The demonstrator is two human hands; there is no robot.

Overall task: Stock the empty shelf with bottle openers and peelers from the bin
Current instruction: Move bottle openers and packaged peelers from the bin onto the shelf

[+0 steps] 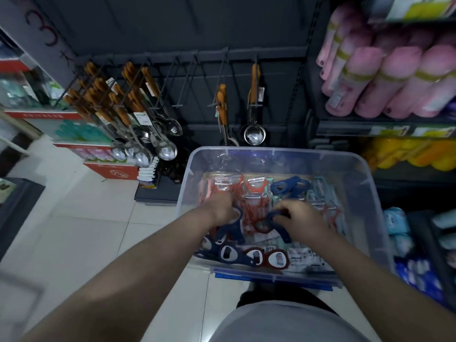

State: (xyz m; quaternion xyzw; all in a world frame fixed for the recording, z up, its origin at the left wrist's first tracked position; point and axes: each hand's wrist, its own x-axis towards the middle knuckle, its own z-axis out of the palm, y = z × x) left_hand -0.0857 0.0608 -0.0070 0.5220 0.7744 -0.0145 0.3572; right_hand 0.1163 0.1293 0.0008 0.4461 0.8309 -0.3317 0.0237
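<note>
A clear plastic bin [367, 183] sits on the floor in front of me, filled with several blue and red bottle openers and packaged red and teal peelers [256, 191]. Both my hands are inside it. My left hand [222, 208] grips a blue bottle opener [234, 229] at the bin's left side. My right hand [298, 215] curls round another blue bottle opener [278, 224] near the middle. More blue openers [288, 186] lie at the back. Bare black hooks [187, 80] stick out from the dark back panel above the bin.
Wooden-handled ladles and spoons [138, 119] hang on hooks to the left, and two more ladles [254, 124] hang above the bin. Pink rolled items [385, 77] fill the right shelf, with yellow goods below. White tiled floor [81, 230] lies to the left.
</note>
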